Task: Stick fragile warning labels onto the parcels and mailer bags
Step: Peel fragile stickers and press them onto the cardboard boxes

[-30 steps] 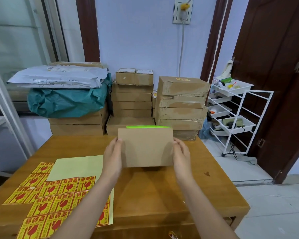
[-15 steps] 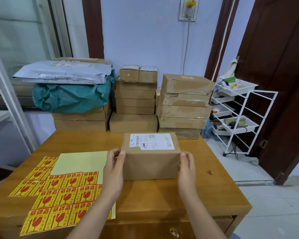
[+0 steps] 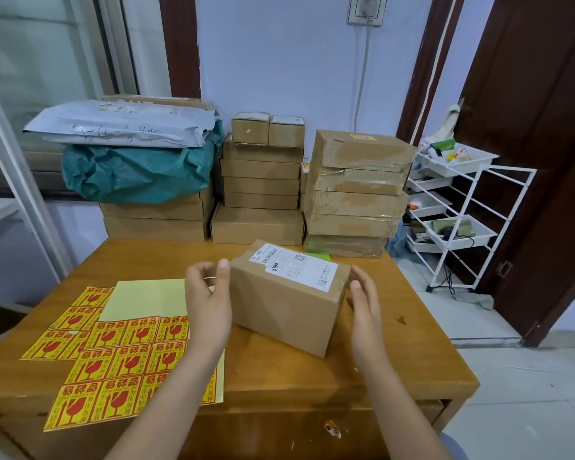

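A brown cardboard parcel (image 3: 287, 305) lay on the wooden table (image 3: 412, 343), just past centre, turned askew with its near corner toward five o'clock and a white shipping label (image 3: 296, 265) on its top face. The left hand (image 3: 208, 300) hovered at the parcel's nine o'clock side, fingers loosely curled and holding nothing, thumb just beside the box edge. The right hand (image 3: 365, 300) stood at the three o'clock side, fingers relaxed and straight, close to the box; whether it touched could not be told. At eight o'clock on the table lay sheets of yellow-and-red fragile labels (image 3: 113, 360) over pale yellow backing paper (image 3: 146, 295). At twelve o'clock, beyond the table, stood stacked cardboard boxes (image 3: 261, 185), with a teal mailer bag (image 3: 136, 172) and a grey mailer bag (image 3: 120, 126) at eleven.
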### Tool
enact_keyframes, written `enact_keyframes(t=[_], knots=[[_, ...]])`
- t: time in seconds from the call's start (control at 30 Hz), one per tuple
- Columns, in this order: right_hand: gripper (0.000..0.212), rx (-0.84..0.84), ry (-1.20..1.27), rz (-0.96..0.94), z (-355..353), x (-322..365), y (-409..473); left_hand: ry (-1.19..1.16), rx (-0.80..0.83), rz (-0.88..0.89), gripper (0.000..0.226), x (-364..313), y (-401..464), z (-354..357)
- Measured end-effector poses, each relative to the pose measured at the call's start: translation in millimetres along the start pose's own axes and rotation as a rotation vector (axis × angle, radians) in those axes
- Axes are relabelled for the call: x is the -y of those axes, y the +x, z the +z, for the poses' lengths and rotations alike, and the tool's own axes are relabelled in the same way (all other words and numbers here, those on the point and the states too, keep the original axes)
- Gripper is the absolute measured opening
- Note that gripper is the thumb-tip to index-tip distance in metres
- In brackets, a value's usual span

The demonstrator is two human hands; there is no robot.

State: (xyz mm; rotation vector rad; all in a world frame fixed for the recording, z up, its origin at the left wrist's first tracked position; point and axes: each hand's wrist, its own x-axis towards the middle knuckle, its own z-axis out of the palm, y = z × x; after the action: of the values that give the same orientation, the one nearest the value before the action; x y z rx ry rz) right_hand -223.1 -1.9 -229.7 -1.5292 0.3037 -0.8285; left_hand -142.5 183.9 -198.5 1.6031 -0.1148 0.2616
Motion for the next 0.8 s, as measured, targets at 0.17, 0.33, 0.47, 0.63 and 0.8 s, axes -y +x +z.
enact_keyframes(t=[0.17,0.33,0.47,0.63,0.8], knots=[[0.019,0.025,0.041,-0.021,4.9,-1.8,-18.7,0.010,0.098,0.068,0.033,11.6,-34.8,7.4],[0.040,0.058,0.067,-0.042,9.6,-10.3,-36.5,-0.076,0.270,-0.032,0.051,14.5,-38.8,18.2],[0.052,0.094,0.070,-0.045,8.1,-9.3,-33.2,-0.169,0.412,-0.134,0.066,21.4,-34.7,17.5],[0.060,0.149,0.044,0.099,11.7,-15.7,-26.7,-0.270,0.517,-0.173,0.094,31.6,-32.9,19.7],[0.050,0.138,-0.008,0.211,15.5,-20.1,-22.7,-0.256,0.538,-0.153,0.103,34.4,-37.7,23.1]])
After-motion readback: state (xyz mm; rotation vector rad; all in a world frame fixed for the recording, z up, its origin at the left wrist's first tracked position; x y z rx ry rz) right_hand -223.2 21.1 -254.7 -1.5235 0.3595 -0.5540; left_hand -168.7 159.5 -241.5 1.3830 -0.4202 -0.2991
